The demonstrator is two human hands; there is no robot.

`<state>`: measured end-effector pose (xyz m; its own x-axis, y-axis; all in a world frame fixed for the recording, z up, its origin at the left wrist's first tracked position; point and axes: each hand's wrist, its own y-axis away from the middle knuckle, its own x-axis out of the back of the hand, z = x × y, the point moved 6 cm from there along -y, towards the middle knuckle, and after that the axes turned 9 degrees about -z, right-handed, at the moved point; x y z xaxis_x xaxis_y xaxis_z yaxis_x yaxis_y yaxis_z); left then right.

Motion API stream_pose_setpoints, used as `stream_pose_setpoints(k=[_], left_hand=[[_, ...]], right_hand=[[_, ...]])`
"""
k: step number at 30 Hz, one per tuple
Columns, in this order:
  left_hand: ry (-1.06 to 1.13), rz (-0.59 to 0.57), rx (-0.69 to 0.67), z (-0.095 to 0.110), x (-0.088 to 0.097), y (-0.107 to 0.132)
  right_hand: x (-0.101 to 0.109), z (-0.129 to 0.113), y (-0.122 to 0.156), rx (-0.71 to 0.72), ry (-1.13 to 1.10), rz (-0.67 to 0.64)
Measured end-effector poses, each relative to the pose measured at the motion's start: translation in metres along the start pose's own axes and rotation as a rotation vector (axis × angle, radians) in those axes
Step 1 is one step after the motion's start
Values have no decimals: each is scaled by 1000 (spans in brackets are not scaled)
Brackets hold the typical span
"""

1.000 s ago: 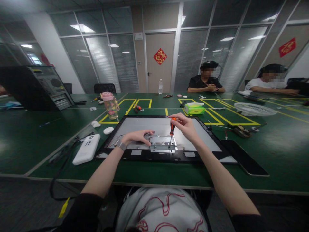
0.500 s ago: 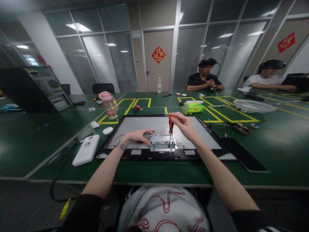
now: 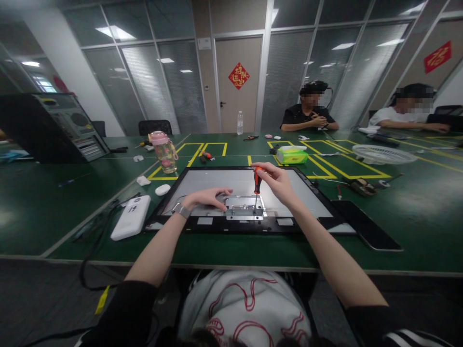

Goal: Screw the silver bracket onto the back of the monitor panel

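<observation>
A flat monitor panel (image 3: 300,193) with a black frame lies face down on the green table. A small metal bracket (image 3: 243,206) sits on its near edge. My right hand (image 3: 277,181) is closed round a screwdriver (image 3: 257,180) with an orange and black handle, held upright with its tip on the bracket's right end. My left hand (image 3: 206,197) lies flat on the panel with its fingers stretched out, touching the bracket's left end. A watch is on that wrist.
A white box (image 3: 131,217) with a cable lies left of the panel, a pink-lidded bottle (image 3: 164,152) behind it. A black slab (image 3: 365,230) lies at the right. A green tissue pack (image 3: 291,155), a white fan guard (image 3: 378,154) and a computer case (image 3: 54,125) stand farther off. Two people sit across.
The view has tilted slightly, so everything sits a little higher in frame. My right hand keeps the screwdriver on the bracket; my left hand stays on the panel.
</observation>
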<state>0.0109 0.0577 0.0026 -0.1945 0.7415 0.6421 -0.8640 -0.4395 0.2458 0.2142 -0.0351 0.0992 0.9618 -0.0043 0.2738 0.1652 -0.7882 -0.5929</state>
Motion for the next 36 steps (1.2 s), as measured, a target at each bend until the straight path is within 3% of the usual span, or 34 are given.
stream_pose_setpoints(k=[12, 18, 24, 36], left_hand=[[-9, -11, 11, -2, 0, -1], [-5, -4, 2, 5, -1, 1], [-17, 5, 21, 6, -1, 1], [-3, 0, 4, 6, -2, 1]], right_hand=[[1, 3, 0, -5, 7, 1], [0, 11, -1, 12, 42, -72], [-2, 0, 1, 30, 27, -47], [-2, 6, 0, -14, -99, -53]])
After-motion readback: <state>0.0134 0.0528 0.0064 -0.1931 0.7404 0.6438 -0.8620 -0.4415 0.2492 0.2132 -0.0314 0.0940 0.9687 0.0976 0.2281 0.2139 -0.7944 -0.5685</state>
